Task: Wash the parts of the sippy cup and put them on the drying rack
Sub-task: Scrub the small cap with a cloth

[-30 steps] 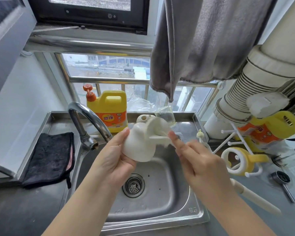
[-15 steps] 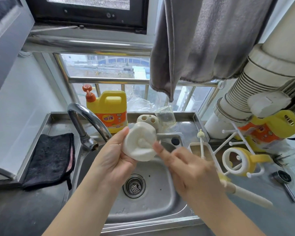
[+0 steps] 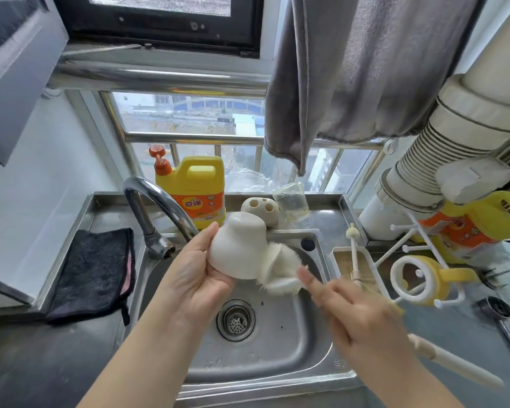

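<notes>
Cream cup (image 3: pixel 238 251) in L hand (image 3: pixel 199 278) — R hand (image 3: pixel 362 319) w/ brush (image 3: pixel 283 272).

A yellow detergent jug (image 3: pixel 193 189) sat behind the faucet (image 3: pixel 156 201), a black cloth (image 3: pixel 92 269) lay left, and a grey towel (image 3: pixel 351 69) hung overhead, probably damp-looking.

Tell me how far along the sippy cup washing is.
Done, by the look of it: the yellow handle ring already sits on the white drying rack. In hand: the left hand holds the cream cup body over the sink, while the right hand works a bottle brush at its mouth. Left: rinsing; the tap shows no water. Then racking the cup body.
</notes>
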